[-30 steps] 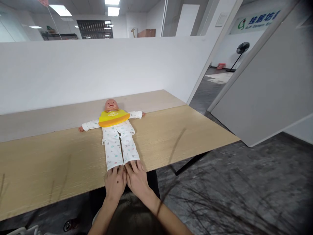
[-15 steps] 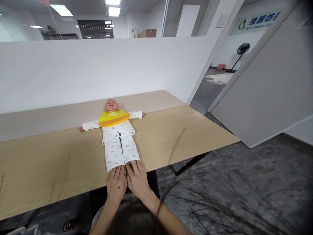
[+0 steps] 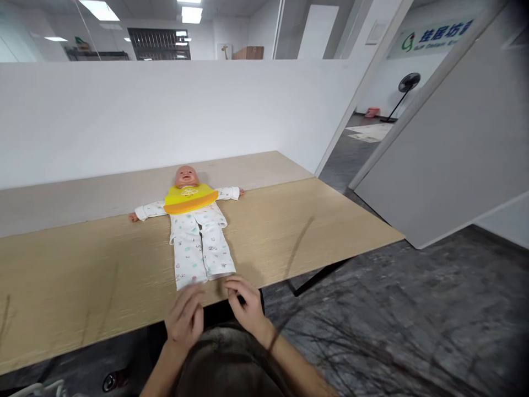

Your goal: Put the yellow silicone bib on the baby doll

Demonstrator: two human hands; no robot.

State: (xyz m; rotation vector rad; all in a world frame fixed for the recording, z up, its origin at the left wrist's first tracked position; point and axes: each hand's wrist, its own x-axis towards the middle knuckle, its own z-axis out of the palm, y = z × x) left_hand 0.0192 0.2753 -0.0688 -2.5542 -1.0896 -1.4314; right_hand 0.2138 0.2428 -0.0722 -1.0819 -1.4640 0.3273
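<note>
A baby doll point(image 3: 187, 176) lies on its back on the table, arms stretched out to both sides. Around its neck is a yellow bib point(image 3: 190, 194) with an orange pocket edge, over a white printed top. The doll's white printed trousers point(image 3: 202, 248) point toward me, legs slightly apart. My left hand point(image 3: 184, 317) hovers by the left trouser hem, fingers a little blurred and loosely parted, with nothing visible in them. Near the right hem, my right hand point(image 3: 248, 306) is raised with fingers bent and thumb apart, holding nothing.
The wooden table point(image 3: 281, 231) has its front edge just under my hands. A white partition wall point(image 3: 165, 116) rises behind it. To the right stand a grey panel point(image 3: 446, 160) and, through a doorway, a floor fan point(image 3: 409, 82) and a pink bucket point(image 3: 372, 112).
Both hands have lifted off the trouser hems and moved apart, the left to the left and the right to the right. The doll lies as before.
</note>
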